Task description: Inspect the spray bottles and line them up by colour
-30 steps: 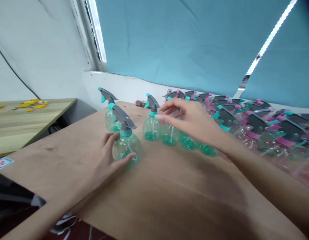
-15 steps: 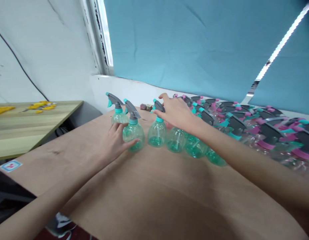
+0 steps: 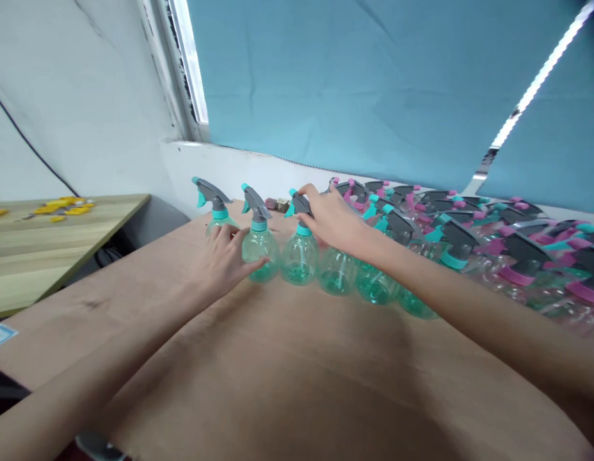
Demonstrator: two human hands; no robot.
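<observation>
Nearest thing in view is the brown tabletop (image 3: 297,378), with both forearms stretched out across it. The left hand (image 3: 223,262) has its fingers cupped loosely around the lower belly of a spray bottle (image 3: 259,243), touching it but not clamped tight. The right hand (image 3: 333,221) lies over the grey trigger head of the next bottle (image 3: 299,253) along; I can't tell if that grip is actually closed on it.

If you're lining these up, I'd say push low on the round body like the left hand does, since they look top-heavy, and keep each one snug against its neighbour with the nozzles pointing the same way.

The bottle itself is clear teal plastic, round, upright, with a teal collar and grey sprayer. It stands in a front row beside another one (image 3: 217,214). Farther back is a crowd of teal and pink-capped bottles (image 3: 470,246), then the blue blind (image 3: 374,83).
</observation>
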